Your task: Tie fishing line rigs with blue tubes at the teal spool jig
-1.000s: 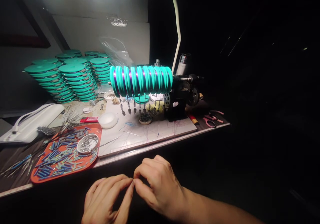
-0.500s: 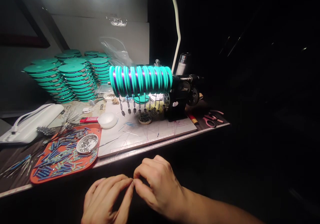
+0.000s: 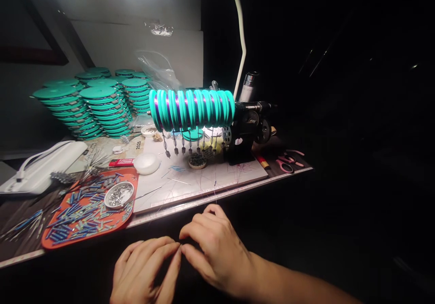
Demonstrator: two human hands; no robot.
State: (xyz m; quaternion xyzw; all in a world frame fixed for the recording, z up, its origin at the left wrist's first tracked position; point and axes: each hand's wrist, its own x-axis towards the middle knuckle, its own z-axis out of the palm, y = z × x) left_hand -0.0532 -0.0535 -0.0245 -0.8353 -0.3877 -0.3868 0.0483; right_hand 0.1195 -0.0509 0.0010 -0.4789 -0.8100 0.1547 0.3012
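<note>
My left hand (image 3: 146, 270) is closed in a pinch, thumb against forefinger, below the table's front edge. My right hand (image 3: 215, 245) meets it there, its thumb and curled forefinger at the left fingertips. Whatever lies between the fingers is too small to make out. Just beyond them, a thin line with a small dark bead-like piece (image 3: 215, 184) runs over the table edge toward my right hand. Behind, a row of teal spools (image 3: 192, 109) wound with purple line sits on the shaft of a dark winding machine (image 3: 243, 145). Small dark weighted pieces (image 3: 176, 150) hang under the row.
An orange tray (image 3: 47, 240) holds many blue and grey small tubes and a white cup (image 3: 118, 195) of metal bits. Stacks of teal spools (image 3: 98, 93) stand behind. Pink-handled scissors (image 3: 287, 163) lie right; a white round container (image 3: 147, 163) sits beside the tray.
My right hand's fingers have shifted slightly up and left, with the forefinger lifted a little from the thumb. The thin line now reaches over the table edge. My left hand has barely moved.
</note>
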